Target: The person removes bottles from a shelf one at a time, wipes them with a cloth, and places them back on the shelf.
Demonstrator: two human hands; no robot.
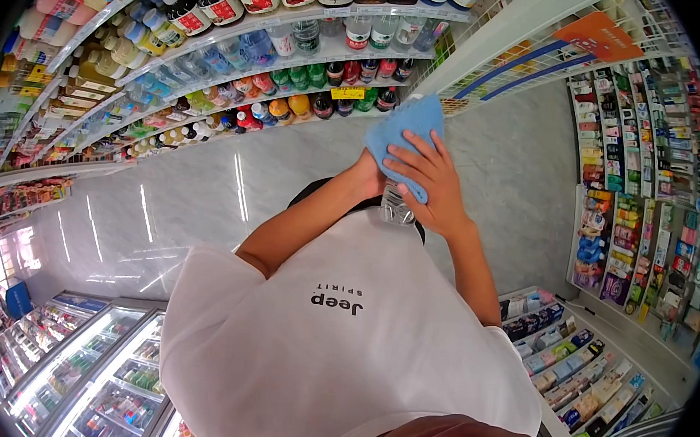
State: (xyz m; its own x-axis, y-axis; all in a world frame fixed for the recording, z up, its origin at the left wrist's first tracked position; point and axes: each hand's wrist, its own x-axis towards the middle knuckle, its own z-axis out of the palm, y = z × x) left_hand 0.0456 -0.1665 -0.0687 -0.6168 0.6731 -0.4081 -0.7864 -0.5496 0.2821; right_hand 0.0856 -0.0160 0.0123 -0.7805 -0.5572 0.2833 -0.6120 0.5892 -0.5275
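A light blue cloth [400, 135] is wrapped over the upper part of a clear plastic bottle [397, 208], whose transparent end shows below it, close to the white shirt. My right hand [430, 176] lies over the cloth from the right, fingers bent across it and thumb near the bottle. From the left, my left hand [367, 173] closes round the bottle and the cloth's edge; its fingers are mostly hidden behind the cloth.
Curved drink shelves [331, 50] full of bottles run along the front and left. A white shelf end with a wire grid [463, 70] stands just beyond the cloth. Product racks [645, 178] are on the right, lit glass-door coolers [104, 363] at lower left. Grey floor [178, 187] lies between.
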